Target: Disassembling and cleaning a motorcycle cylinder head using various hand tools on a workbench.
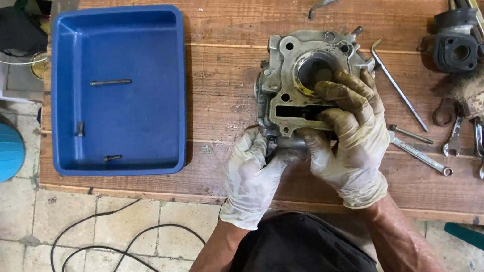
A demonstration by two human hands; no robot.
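Now both gloved hands grip the grey engine cylinder block [304,84] on the wooden desk [221,26]: left hand [253,175] clasps its near edge, right hand [348,134] arches over top, fingers [335,89] curled at the bore.

We reach both bare forearms forward, each hand in a grimy pale glove. Our left hand [251,175] curls inward with its fingers bent, while our right hand [349,134] arches higher, its stained fingers pressing down.
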